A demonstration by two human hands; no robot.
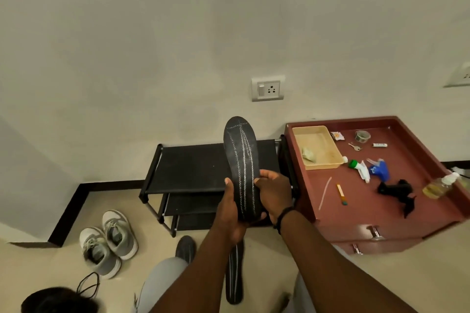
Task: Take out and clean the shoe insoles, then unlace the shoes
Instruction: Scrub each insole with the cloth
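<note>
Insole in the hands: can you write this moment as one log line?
stage: insoles out | left hand + right hand: hold black insole upright | second insole: on floor | grey shoes: on floor, laced
</note>
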